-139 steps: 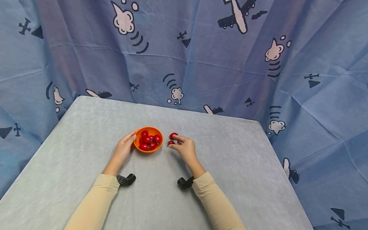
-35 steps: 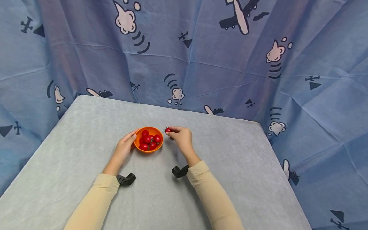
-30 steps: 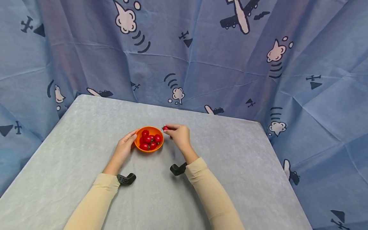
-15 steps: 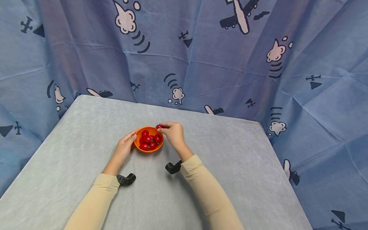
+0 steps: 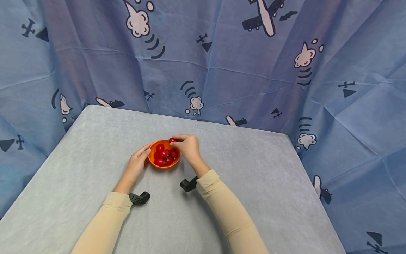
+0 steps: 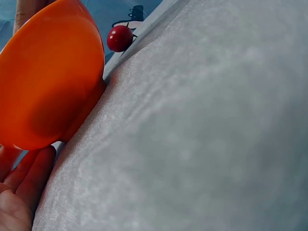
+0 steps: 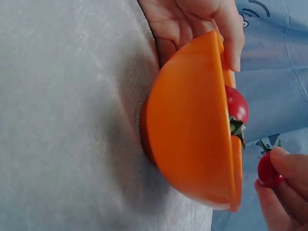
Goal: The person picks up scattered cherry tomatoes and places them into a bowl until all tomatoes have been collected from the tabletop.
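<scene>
An orange bowl (image 5: 160,164) (image 6: 48,82) (image 7: 192,130) holding several cherry tomatoes (image 5: 164,154) (image 7: 237,107) stands mid-table. My left hand (image 5: 139,160) (image 7: 192,21) holds the bowl's left side, thumb on the rim and fingers (image 6: 24,175) round its wall. My right hand (image 5: 187,146) (image 7: 275,186) pinches one cherry tomato (image 5: 171,140) (image 7: 267,172) by its fingertips, just above the bowl's far right rim. In the left wrist view a tomato (image 6: 119,38) shows beyond the rim.
A grey cloth covers the table (image 5: 253,183). Blue cloth printed with planes and clouds (image 5: 222,53) hangs close behind and at both sides. Black camera mounts sit at my left wrist (image 5: 139,198) and right wrist (image 5: 188,185).
My right hand has carried the pinched tomato leftward from beside the bowl to over its far rim. The left hand and the bowl have stayed put.
</scene>
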Available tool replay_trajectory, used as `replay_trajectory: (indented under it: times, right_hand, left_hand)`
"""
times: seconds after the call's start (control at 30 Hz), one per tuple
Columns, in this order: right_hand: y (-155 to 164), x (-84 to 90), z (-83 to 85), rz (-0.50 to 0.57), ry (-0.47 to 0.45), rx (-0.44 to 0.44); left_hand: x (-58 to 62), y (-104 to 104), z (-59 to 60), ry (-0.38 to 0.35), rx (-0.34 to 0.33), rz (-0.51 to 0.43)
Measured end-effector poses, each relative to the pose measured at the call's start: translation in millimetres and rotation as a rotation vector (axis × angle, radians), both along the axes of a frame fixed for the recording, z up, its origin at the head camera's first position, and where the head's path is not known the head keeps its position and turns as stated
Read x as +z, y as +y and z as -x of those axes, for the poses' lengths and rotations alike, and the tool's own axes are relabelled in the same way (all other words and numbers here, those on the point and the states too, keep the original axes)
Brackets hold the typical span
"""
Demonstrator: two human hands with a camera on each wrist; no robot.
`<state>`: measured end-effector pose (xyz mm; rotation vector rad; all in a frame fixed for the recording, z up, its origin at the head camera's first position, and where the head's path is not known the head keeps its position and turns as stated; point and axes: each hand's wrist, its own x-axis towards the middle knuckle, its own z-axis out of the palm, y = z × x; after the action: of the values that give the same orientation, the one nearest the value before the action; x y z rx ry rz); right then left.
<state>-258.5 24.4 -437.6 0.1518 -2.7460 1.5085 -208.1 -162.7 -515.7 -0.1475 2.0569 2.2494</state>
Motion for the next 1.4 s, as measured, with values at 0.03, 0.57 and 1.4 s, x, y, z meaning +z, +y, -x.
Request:
replay_trajectory:
  times: [0.03, 0.57, 1.4]
  right_hand:
    - [-1, 0.4, -0.3, 0.004, -0.004, 0.002]
    - [-11, -3.5, -1.7, -0.054, -0.034, 0.023]
    - [-16, -9.6, -4.5, -0.078, -0.084, 0.03]
  left_hand:
    - [0.1, 0, -0.2, 0.0, 0.001, -0.005]
    - [1.4, 0, 0.5, -0.001, 0.0, -0.011]
    - [-1.0, 0, 1.6, 0.008, 0.005, -0.025]
